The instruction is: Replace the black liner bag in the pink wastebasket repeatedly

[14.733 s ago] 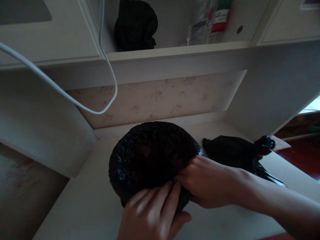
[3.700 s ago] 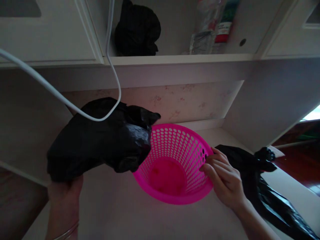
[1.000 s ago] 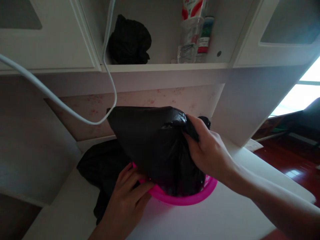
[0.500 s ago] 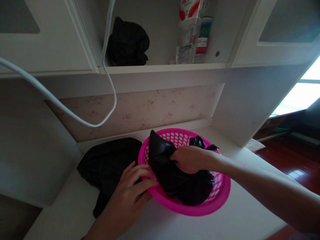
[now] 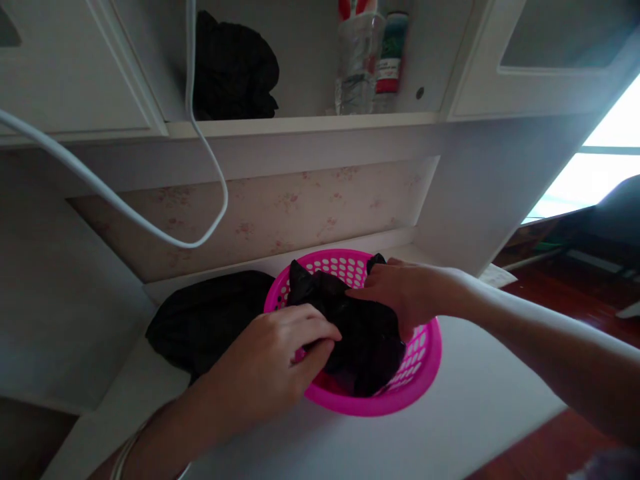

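A pink perforated basket (image 5: 373, 405) stands on the white surface with a crumpled black plastic bag (image 5: 367, 340) inside it. My left hand (image 5: 285, 350) reaches over the basket's left rim, thumb and fingers pinched together at the near-left edge of the bag. From the right, my right hand (image 5: 413, 293) is bent over the far-right part of the same bag, gripping it; some of its fingertips are hidden in the black folds. Whatever the bag contains cannot be seen. A dark cloth-like bundle (image 5: 200, 323) lies left of the basket, partly behind my left forearm.
On the shelf (image 5: 310, 125) above are a black crumpled bag (image 5: 235, 70), a clear plastic bottle (image 5: 357, 67) and a green-and-red container (image 5: 391, 53). A white cable (image 5: 145, 217) hangs in front at the left. Side panels border the surface, with a bright window (image 5: 595, 170) to the right.
My left hand has moved from the basket's rim onto the bag. My right hand has shifted toward the bag's right side. The bag looks flatter, and the view has shifted slightly.
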A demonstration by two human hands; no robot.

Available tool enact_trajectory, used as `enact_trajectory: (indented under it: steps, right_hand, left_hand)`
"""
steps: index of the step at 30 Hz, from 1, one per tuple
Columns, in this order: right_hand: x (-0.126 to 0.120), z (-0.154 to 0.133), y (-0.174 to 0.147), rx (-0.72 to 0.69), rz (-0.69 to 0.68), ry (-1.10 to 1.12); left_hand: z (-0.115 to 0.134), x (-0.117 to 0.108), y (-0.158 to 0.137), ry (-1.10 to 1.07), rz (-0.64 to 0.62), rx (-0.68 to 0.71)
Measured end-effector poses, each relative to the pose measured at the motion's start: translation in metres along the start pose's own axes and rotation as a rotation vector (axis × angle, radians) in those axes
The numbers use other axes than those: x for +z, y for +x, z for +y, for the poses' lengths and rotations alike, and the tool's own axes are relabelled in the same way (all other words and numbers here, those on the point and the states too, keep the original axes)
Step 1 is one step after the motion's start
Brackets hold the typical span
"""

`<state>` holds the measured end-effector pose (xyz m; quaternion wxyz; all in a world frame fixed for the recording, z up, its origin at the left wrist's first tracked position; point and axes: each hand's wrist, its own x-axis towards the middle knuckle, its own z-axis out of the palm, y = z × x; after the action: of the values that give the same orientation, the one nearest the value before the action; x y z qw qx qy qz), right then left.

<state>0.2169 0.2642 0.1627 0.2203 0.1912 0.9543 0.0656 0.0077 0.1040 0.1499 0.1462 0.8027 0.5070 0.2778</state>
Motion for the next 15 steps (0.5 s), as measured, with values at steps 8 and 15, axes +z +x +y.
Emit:
enact_trajectory:
  steps: [8, 15]
  right_hand:
    - [-0.002, 0.007, -0.017, -0.118, 0.348, 0.073]
    - [0.003, 0.0, -0.018, -0.288, 0.79, 0.089]
  left_hand:
    - [-0.012, 0.021, 0.06, 0.112, -0.21, -0.039]
    - [-0.021, 0.04, 0.068, 0.261, -0.282, -0.089]
